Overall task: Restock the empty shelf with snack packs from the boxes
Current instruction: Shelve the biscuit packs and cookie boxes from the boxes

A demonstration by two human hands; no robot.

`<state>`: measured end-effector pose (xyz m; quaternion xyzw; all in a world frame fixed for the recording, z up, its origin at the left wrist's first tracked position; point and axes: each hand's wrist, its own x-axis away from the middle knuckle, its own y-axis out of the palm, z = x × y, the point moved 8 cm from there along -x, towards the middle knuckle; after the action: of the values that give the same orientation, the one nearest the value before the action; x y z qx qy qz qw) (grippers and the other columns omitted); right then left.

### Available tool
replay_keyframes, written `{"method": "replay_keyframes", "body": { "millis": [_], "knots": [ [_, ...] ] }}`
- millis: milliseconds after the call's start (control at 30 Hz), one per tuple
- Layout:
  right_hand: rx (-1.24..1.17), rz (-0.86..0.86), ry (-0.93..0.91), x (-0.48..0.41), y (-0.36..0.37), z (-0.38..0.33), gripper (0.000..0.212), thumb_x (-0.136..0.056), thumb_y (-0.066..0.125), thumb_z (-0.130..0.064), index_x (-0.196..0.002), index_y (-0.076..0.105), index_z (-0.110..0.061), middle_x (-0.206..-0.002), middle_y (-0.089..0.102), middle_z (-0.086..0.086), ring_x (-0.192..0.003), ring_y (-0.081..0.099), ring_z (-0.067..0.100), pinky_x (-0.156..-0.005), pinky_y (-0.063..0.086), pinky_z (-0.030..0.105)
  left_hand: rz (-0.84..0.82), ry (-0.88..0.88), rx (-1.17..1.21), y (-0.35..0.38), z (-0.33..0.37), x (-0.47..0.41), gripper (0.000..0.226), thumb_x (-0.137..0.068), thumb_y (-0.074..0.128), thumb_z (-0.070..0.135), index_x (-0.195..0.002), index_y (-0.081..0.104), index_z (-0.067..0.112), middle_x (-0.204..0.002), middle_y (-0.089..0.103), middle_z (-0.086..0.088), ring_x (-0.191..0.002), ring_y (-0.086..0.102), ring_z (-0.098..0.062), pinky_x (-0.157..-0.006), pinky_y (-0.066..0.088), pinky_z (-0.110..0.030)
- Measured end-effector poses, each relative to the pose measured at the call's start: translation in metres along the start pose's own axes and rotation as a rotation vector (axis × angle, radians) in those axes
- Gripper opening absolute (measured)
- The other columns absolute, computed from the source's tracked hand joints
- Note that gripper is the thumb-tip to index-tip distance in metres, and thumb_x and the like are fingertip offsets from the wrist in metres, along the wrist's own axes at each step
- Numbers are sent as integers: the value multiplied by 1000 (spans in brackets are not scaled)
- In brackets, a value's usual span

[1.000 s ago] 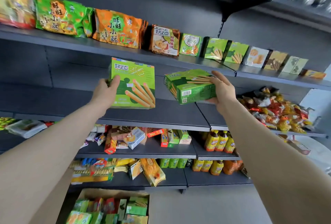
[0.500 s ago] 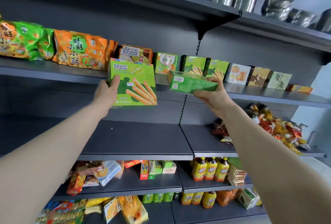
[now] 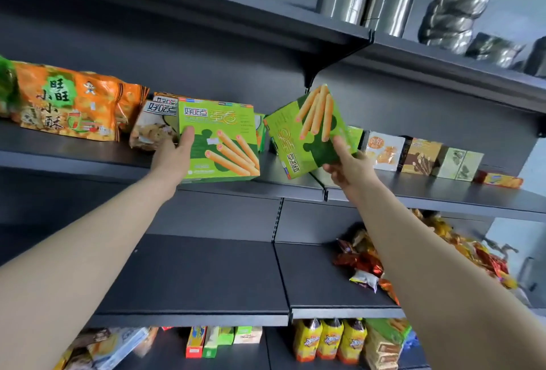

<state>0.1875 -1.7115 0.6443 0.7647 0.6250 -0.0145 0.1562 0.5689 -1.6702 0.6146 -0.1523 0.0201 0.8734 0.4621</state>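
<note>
Since the earlier frame the right hand (image 3: pixel 348 168) has turned its green cardboard biscuit-stick box (image 3: pixel 310 133) face-on and tilted, grip pinching the lower corner; the left hand (image 3: pixel 174 158) clasps a matching upright box (image 3: pixel 220 140) by its left edge, both before the dark grey metal shelf (image 3: pixel 59 152) of snacks.

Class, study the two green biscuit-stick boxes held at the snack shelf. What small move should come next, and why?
Probably turn the tilted box in the right hand upright. Its lettering runs sideways and one corner points down, while the upright box in the left hand is already square at the shelf edge.
</note>
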Motion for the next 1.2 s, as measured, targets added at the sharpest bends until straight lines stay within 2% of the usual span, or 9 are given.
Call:
{"method": "replay_keyframes", "body": {
  "millis": [133, 233, 367, 533, 667, 833, 967, 1100, 1200],
  "knots": [
    [8, -3, 17, -37, 2, 14, 101, -60, 85, -61, -139, 47, -11, -140, 54, 12, -58, 71, 23, -39, 44, 21, -10, 26, -4, 25, 0, -34, 70, -98, 33, 65, -146, 40, 15, -150, 43, -8, -136, 40, -30, -100, 32, -37],
    [-14, 12, 23, -58, 5, 21, 79, -76, 79, -53, -134, 50, -7, -123, 65, 15, -62, 70, 22, -46, 50, 22, 3, 23, 6, 41, -3, -63, 69, -98, 31, 64, -145, 41, 15, -150, 43, -9, -137, 39, -31, -107, 31, -42],
    [-68, 63, 48, -88, 6, 21, 84, -71, 76, -62, -138, 46, -21, -125, 63, 2, -101, 68, 20, -65, 58, 32, 13, 28, -7, 67, 3, -92, 64, -101, 31, 59, -142, 44, 13, -148, 45, -10, -134, 41, -31, -103, 32, -38],
    [172, 176, -77, -129, -1, 0, 61, -83, 73, -48, -127, 48, -15, -121, 63, 6, -110, 64, 28, -93, 54, 47, 6, 35, -25, 92, 3, -129, 75, -94, 28, 71, -138, 48, 13, -143, 48, -11, -128, 46, -32, -102, 37, -42],
    [372, 171, -223, -148, 5, -8, 54, -89, 71, -36, -132, 47, -15, -115, 60, 2, -105, 63, 22, -97, 52, 42, -9, 13, -23, 115, -1, -142, 65, -100, 29, 61, -145, 41, 16, -149, 42, -9, -135, 41, -31, -105, 32, -39],
    [744, -64, -578, -162, 46, -20, 58, -82, 80, -23, -131, 50, -22, -103, 62, -4, -90, 62, 17, -80, 52, 30, -2, 22, -30, 134, -8, -158, 66, -99, 31, 63, -142, 44, 15, -148, 45, -8, -134, 43, -30, -108, 33, -40],
    [902, -448, -437, -181, 59, 14, 63, -64, 78, -1, -114, 52, -28, -102, 61, -1, -90, 61, 23, -76, 52, 31, 28, -7, -13, 144, -7, -164, 65, -101, 28, 60, -147, 40, 14, -151, 43, -8, -137, 41, -30, -107, 31, -39],
    [1172, -830, -82, -173, 65, 44, 53, -78, 62, 10, -116, 59, -28, -117, 61, -4, -108, 58, 11, -86, 49, 21, 21, -44, 31, 158, -7, -167, 69, -98, 28, 65, -143, 45, 15, -146, 48, -8, -131, 46, -31, -104, 35, -40],
    [1147, -748, -60, -180, 66, 37, 43, -86, 58, 6, -117, 64, -23, -112, 67, -2, -102, 62, 13, -95, 50, 32, -32, -17, 56, 173, 0, -160, 72, -96, 29, 69, -139, 50, 16, -141, 53, -7, -126, 50, -30, -103, 39, -38]
  ]
}}
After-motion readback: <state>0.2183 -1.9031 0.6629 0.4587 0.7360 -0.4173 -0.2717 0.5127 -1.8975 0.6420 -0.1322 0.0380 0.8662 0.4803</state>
